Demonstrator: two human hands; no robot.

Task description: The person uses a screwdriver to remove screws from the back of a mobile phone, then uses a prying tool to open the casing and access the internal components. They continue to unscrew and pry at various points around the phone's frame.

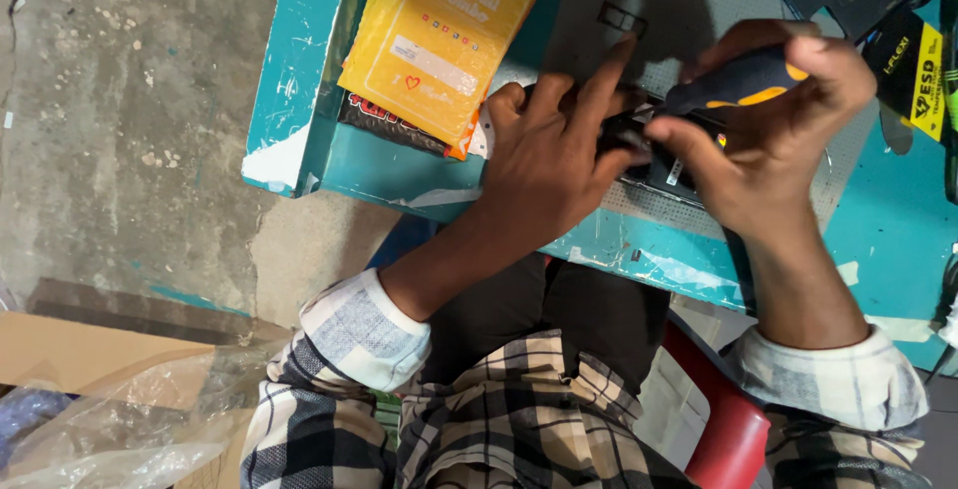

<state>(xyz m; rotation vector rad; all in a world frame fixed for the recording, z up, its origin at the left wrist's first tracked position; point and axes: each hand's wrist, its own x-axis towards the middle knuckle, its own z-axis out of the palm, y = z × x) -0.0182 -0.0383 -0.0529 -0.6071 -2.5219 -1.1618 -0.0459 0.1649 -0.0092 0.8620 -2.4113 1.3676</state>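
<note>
A small dark device (654,165), mostly hidden under my hands, lies on a grey work mat (689,0) on a teal table (898,220). My left hand (549,150) presses down on the device, its index finger stretched toward the mat. My right hand (768,125) grips a screwdriver (738,85) with a dark blue and orange handle, its tip pointing at the device between my hands. A small black rectangular frame (622,18) rests on the mat just beyond my left fingers.
A yellow-orange box (439,35) sits on a dark packet (384,122) at the table's left. Black and yellow packaging (913,75) lies at the right. Cardboard and clear plastic (110,399) lie on the concrete floor. A red seat (728,419) is under me.
</note>
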